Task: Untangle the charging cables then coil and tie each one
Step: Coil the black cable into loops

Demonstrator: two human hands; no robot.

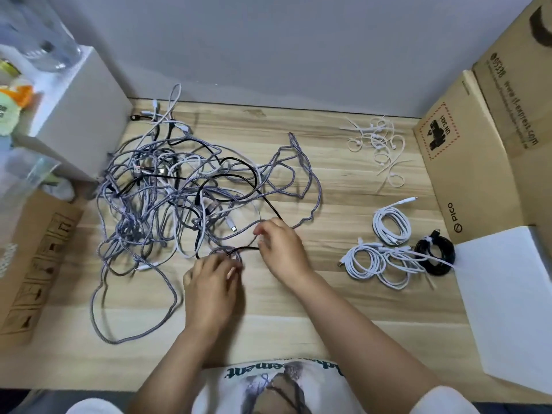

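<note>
Two hands work at the near edge of the tangle — a sprawling heap of grey braided, white and black charging cables on the wooden table. Left hand sits just below the tangle, fingers curled down onto a small coil of grey braided cable (whether it grips or only presses, cannot tell). Right hand is beside the tangle's lower right edge, fingertips pinched narrow on a black cable that runs from the heap, past the knuckles, and loops back toward the left hand.

Well right of the tangle: three white coiled cables and one black coiled cable, the black one wearing a white tie. Far right of the tangle, toward the wall — a loose scatter of white cable ties.

Cardboard box stands beyond the ties, marked "PICO". White box touches the tangle's upper left side. One long grey loop trails from the tangle toward the person.
</note>
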